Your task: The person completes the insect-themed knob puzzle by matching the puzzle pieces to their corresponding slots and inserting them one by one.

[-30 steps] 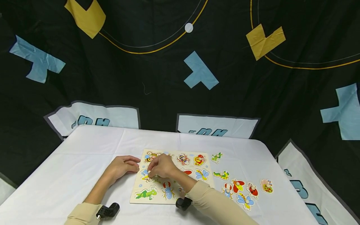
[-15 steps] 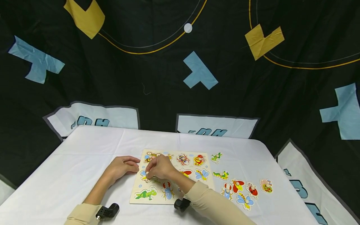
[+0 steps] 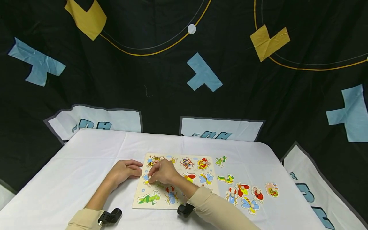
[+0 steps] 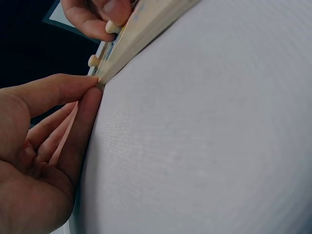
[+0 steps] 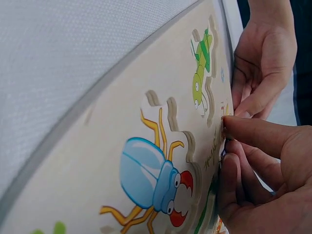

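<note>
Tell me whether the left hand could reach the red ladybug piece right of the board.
Probably not by a straight path: the right hand and forearm lie across the board, between the left hand and the red ladybug piece.

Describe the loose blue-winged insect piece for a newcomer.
On the white tablecloth, find the wooden puzzle board. Right of it, the blue-winged insect piece lies lowest among the loose pieces in the head view. Blue wings on a yellow body distinguish it from the neighbouring ladybird piece.
</note>
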{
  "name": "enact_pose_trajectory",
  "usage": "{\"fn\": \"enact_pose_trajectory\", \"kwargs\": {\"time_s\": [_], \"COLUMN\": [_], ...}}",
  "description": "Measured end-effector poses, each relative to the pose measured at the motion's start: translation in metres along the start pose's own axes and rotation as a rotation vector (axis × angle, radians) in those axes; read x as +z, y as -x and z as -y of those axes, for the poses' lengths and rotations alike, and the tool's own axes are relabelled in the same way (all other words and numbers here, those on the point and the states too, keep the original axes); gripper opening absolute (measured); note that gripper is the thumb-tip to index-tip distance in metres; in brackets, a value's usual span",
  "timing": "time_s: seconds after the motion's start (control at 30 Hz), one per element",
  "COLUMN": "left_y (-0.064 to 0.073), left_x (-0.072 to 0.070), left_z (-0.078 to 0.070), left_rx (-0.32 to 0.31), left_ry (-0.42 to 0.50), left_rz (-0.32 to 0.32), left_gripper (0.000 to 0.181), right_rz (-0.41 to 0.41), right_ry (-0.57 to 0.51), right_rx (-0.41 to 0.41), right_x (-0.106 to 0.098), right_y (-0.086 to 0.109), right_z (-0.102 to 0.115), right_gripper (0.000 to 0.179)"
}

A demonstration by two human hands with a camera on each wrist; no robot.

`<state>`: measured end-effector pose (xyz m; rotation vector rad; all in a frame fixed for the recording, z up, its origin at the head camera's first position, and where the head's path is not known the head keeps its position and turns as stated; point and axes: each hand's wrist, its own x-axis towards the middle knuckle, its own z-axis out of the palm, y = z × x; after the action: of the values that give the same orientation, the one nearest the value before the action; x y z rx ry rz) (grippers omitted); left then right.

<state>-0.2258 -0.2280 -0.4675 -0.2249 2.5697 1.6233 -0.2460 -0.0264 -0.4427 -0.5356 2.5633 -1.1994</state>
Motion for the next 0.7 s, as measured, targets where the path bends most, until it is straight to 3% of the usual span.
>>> {"fn": "enact_pose_trajectory", "kwargs": {"time_s": [0.7], "left_y": [0.0004], "left_x": [0.0002], "left_z": [-0.0005], "left_rx": [0.002], "left_ry": [0.028], "left_rz": [0.005], "left_gripper": [0.039], "right_rz": [0.007], "right_ry": [-0.026], "right_rx": [0.004], "right_x": [0.0001], "right_y": [0.0011], "right_z": [-0.0018], "right_gripper": [0.012]}}
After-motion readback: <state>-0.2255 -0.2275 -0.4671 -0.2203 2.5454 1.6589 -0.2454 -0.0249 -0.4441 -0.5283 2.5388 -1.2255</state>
